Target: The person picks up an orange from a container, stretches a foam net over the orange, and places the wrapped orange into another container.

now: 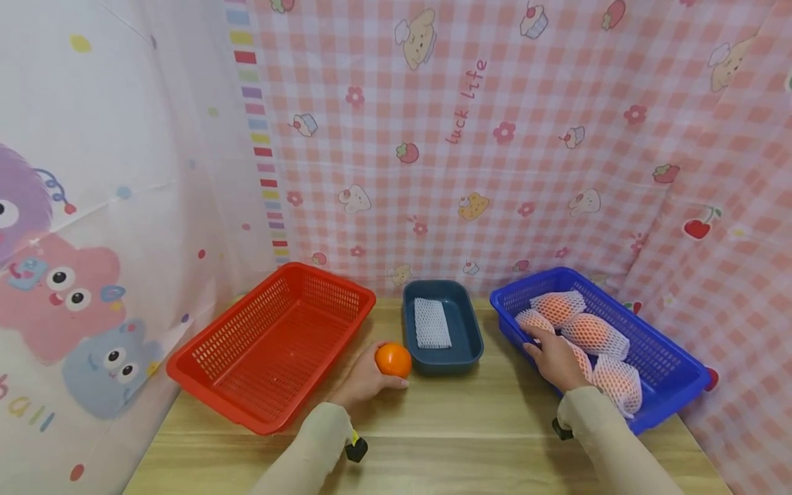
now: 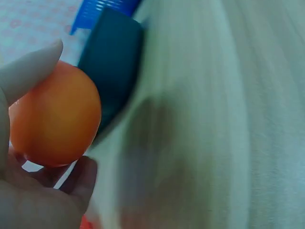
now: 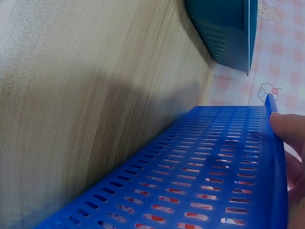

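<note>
In the head view my left hand (image 1: 365, 377) holds a bare orange (image 1: 393, 361) between thumb and fingers, over the table just left of the small teal tray (image 1: 460, 364). The left wrist view shows the thumb on top of the orange (image 2: 59, 117) and fingertips beneath it. My right hand (image 1: 559, 361) reaches over the left rim of the blue basket (image 1: 671, 364), its fingers spread at fruits in white foam nets (image 1: 595, 333). Up close, the right thumb (image 3: 288, 129) lies at the basket's rim (image 3: 279, 176); the other fingers are partly hidden behind it.
A red basket (image 1: 272, 368) stands left of my left hand, with nothing inside. One flattened foam net (image 1: 432, 323) lies in the teal tray. All stand on a wooden table (image 1: 458, 440), with patterned cloth (image 1: 458, 172) hanging behind and at the sides.
</note>
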Tool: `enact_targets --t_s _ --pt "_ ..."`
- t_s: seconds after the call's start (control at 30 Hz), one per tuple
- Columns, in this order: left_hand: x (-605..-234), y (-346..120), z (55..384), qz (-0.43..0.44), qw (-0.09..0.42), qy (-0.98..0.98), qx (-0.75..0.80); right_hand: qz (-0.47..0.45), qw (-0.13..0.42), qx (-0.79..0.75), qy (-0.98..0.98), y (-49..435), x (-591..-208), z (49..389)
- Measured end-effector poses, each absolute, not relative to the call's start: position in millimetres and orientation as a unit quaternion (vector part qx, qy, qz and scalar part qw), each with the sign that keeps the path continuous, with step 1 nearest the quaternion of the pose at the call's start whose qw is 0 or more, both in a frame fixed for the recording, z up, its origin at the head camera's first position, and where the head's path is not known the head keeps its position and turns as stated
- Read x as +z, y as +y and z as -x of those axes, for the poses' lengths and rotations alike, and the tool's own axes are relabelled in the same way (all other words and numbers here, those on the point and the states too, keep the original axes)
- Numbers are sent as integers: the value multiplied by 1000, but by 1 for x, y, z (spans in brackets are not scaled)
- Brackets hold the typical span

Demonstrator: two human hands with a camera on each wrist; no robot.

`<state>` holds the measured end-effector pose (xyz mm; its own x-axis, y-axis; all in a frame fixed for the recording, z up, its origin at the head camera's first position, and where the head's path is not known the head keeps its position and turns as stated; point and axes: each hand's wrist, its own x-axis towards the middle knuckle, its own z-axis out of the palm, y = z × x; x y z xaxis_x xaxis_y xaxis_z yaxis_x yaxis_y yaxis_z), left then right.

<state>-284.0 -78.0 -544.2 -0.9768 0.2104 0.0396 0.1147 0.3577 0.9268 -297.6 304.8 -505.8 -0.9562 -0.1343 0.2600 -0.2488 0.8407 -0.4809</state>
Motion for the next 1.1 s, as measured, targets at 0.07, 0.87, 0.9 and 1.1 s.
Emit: enact_targets --t_s 0.07,0.87,0.9,1.1 --pt "-549 -77 284 -99 36 827 552 -100 109 265 -953 305 -507 298" --pt "-569 -85 287 -54 37 854 517 -92 100 259 -956 304 -503 299" --pt "-569 -85 287 -55 39 854 516 -91 100 259 -956 305 -504 299" --pt "-568 -85 287 -63 39 855 514 -91 97 258 -957 306 -505 299"
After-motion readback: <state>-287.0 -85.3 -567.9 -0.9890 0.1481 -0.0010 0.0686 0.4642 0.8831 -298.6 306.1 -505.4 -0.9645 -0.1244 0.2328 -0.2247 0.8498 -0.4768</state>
